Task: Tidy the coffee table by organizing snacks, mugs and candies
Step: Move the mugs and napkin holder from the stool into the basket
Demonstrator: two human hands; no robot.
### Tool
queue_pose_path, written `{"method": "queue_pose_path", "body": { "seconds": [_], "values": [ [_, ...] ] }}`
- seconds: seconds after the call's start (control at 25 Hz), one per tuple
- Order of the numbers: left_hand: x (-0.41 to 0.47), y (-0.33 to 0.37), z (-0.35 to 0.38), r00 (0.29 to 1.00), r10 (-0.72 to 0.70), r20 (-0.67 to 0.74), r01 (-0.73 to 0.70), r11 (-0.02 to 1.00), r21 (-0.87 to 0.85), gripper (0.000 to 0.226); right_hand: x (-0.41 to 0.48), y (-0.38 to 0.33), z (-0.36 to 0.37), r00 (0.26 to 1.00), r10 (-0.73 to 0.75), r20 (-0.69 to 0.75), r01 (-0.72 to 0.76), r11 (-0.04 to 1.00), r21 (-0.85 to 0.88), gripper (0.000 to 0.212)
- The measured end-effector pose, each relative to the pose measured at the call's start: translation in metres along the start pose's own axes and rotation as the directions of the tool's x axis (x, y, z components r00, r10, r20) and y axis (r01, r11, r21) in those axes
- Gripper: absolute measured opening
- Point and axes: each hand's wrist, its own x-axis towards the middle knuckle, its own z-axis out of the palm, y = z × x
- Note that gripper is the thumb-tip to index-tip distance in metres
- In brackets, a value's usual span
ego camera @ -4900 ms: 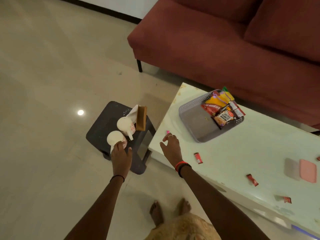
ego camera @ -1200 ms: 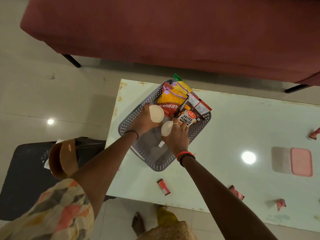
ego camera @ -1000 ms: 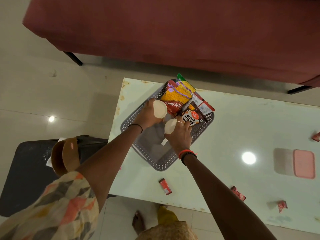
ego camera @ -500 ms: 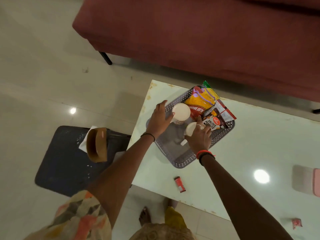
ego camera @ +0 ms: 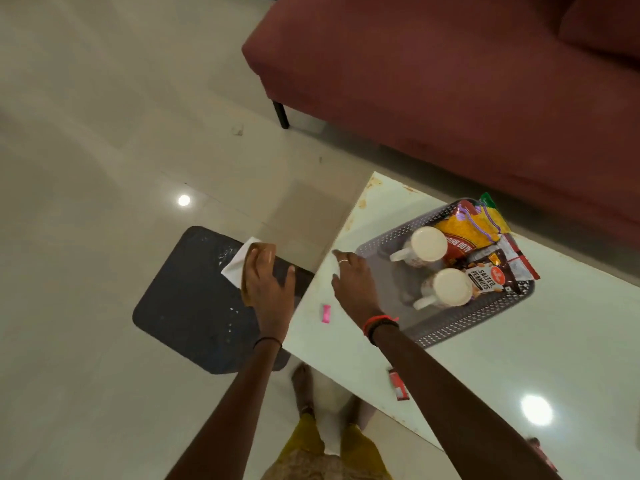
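Two white mugs [ego camera: 428,244] [ego camera: 451,287] lie in the grey basket [ego camera: 446,333] on the white coffee table [ego camera: 485,368], beside snack packets [ego camera: 469,227] and a salted peanuts pack [ego camera: 485,277]. My left hand [ego camera: 268,289] reaches down over the black stool [ego camera: 187,306] and grips a brown napkin holder [ego camera: 259,251] with white napkins [ego camera: 235,268]. My right hand [ego camera: 349,282] hovers with relaxed fingers over the table's left edge and holds nothing. A pink candy [ego camera: 326,313] lies just below that hand, and a red candy [ego camera: 398,388] lies near the front edge.
A dark red sofa [ego camera: 450,81] stands behind the table. Another red candy [ego camera: 535,443] shows at the lower right. The stool sits on the pale tiled floor left of the table. My bare feet [ego camera: 304,386] stand between stool and table.
Both hands let go of the mugs, which now lie in the basket. My left hand moved left onto the napkin holder on the stool; my right hand drew back to the table's left edge.
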Motion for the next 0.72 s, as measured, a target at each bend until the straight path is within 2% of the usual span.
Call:
{"method": "queue_pose_path", "body": {
  "seconds": [0.12, 0.2, 0.28, 0.4, 0.44, 0.56, 0.72],
  "values": [
    [0.004, -0.046, -0.006, 0.989, -0.14, 0.048, 0.139, 0.99, 0.027, 0.087, 0.024, -0.04, 0.022, 0.99, -0.13, 0.057, 0.128, 0.991, 0.033, 0.051],
    [0.005, -0.065, -0.006, 0.981, -0.171, 0.089, 0.162, 0.982, 0.097, 0.1, 0.04, -0.06, 0.033, 0.975, -0.187, 0.122, 0.184, 0.982, 0.031, 0.054],
    [0.008, -0.078, -0.003, 0.979, -0.168, 0.113, 0.15, 0.977, 0.154, 0.102, 0.056, -0.078, 0.044, 0.945, -0.216, 0.245, 0.235, 0.97, -0.052, 0.071],
    [0.016, -0.089, 0.002, 0.979, -0.174, 0.102, 0.166, 0.983, 0.083, 0.089, 0.079, -0.099, 0.057, 0.903, -0.267, 0.336, 0.336, 0.927, -0.168, 0.106],
    [0.02, -0.091, 0.003, 0.979, -0.175, 0.101, 0.17, 0.984, 0.054, 0.082, 0.084, -0.104, 0.06, 0.893, -0.3, 0.336, 0.38, 0.902, -0.205, 0.103],
    [0.029, -0.098, 0.004, 0.975, -0.181, 0.126, 0.185, 0.983, -0.019, 0.062, 0.093, -0.112, 0.071, 0.874, -0.386, 0.294, 0.466, 0.837, -0.288, 0.065],
    [0.034, -0.105, -0.004, 0.97, -0.175, 0.171, 0.192, 0.977, -0.089, 0.056, 0.097, -0.114, 0.077, 0.861, -0.402, 0.313, 0.492, 0.816, -0.305, 0.047]
  ]
}}
